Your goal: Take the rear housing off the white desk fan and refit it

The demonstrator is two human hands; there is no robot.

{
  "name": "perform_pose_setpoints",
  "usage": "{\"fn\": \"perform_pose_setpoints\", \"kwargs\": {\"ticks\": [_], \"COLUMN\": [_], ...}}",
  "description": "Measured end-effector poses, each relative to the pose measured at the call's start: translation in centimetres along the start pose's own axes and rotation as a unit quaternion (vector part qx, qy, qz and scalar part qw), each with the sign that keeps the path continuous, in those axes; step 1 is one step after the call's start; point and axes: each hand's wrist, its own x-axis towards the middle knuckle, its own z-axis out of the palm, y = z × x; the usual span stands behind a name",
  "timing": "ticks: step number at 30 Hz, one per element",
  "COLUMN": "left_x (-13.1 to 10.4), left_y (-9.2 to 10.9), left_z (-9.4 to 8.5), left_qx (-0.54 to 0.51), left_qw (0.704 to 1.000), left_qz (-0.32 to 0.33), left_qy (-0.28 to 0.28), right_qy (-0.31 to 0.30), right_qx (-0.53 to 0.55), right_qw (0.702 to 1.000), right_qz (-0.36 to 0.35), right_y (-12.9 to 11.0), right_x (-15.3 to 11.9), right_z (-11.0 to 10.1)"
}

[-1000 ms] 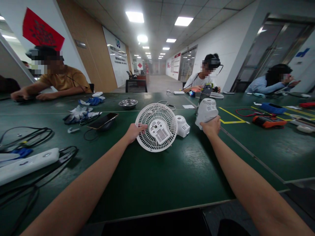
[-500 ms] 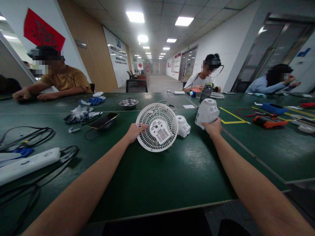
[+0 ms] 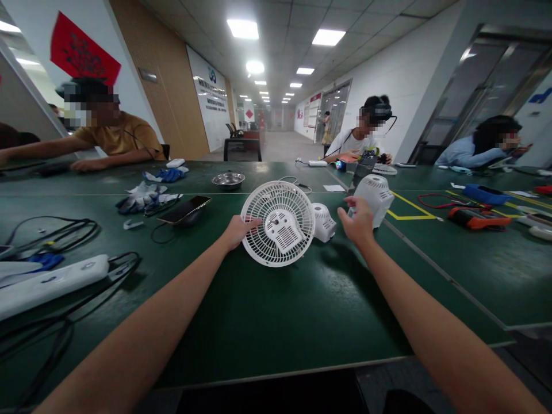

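Now, left hand (image 3: 238,231): fingers pinching fan grille (image 3: 280,227), twelve o'clock
Right hand (image 3: 359,221): fingers spread before white housing (image 3: 379,195), one o'clock; contact unclear
Metal bowl (image 3: 228,181): eleven o'clock, contents indistinct
Worktop edge (image 3: 284,374): six o'clock

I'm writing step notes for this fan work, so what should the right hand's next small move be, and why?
Probably bring the right hand across to the right rim of the fan grille: it looks open, thumb apart from fingers, in front of the white housing, while the left hand alone holds the grille at its left edge.
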Motion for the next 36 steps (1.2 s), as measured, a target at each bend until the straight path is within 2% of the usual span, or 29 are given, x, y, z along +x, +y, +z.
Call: {"fn": "perform_pose_setpoints", "kwargs": {"ticks": [3,5,10,14,17,19,20,21,23,24,26,27,29,31,36], "left_x": [-0.2,-0.1,0.2,0.5,0.8,0.8,0.8,0.8,0.8,0.8,0.7,0.6,0.4,0.2,0.3], "left_y": [0.2,0.2,-0.2,-0.6,-0.8,-0.9,-0.9,-0.9,-0.9,-0.8,-0.7,-0.6,-0.4,-0.2,-0.3], "left_z": [0.1,0.0,-0.2,-0.3,-0.4,-0.4,-0.4,-0.5,-0.5,-0.5,-0.5,-0.5,-0.4,-0.4,-0.3], "left_qx": [0.004,0.005,0.004,0.016,0.027,0.024,0.022,0.02,0.018,0.017,0.014,0.009,0.003,-0.002,-0.014], "left_qw": [1.0,1.0,1.0,1.0,0.999,1.0,1.0,1.0,1.0,1.0,1.0,1.0,1.0,1.0,0.999], "left_qz": [-0.005,-0.004,0.001,0.007,0.012,0.013,0.014,0.014,0.008,0.006,0.003,0.003,0.006,0.007,0.023], "left_qy": [0.003,0.001,-0.003,-0.001,0.013,0.009,0.007,0.005,0.0,-0.001,-0.003,-0.002,0.005,0.011,0.037], "right_qy": [-0.17,-0.227,-0.201,-0.159,-0.105,-0.124,-0.16,-0.218,-0.353,-0.4,-0.442,-0.45,-0.444,-0.419,-0.334], "right_qx": [0.033,0.038,-0.011,-0.042,0.033,0.139,0.204,0.27,0.372,0.405,0.456,0.477,0.516,0.55,0.58], "right_qw": [0.985,0.973,0.978,0.986,0.994,0.981,0.959,0.92,0.804,0.749,0.671,0.645,0.607,0.586,0.595], "right_qz": [-0.009,0.014,0.046,0.024,0.005,0.06,0.113,0.181,0.302,0.339,0.382,0.393,0.411,0.422,0.444], "right_y": [-1.2,-1.4,-1.1,-2.0,-3.9,-5.7,-6.6,-7.4,-9.0,-9.7,-10.7,-11.1,-11.8,-12.4,-13.2], "right_x": [-1.1,-1.6,-1.7,-1.4,-1.5,-2.1,-2.6,-3.2,-4.4,-5.0,-5.7,-5.9,-6.2,-6.3,-6.8], "right_z": [1.1,1.7,1.9,1.5,1.3,1.6,1.8,2.1,2.6,2.7,2.7,2.6,2.4,2.3,2.8]}}
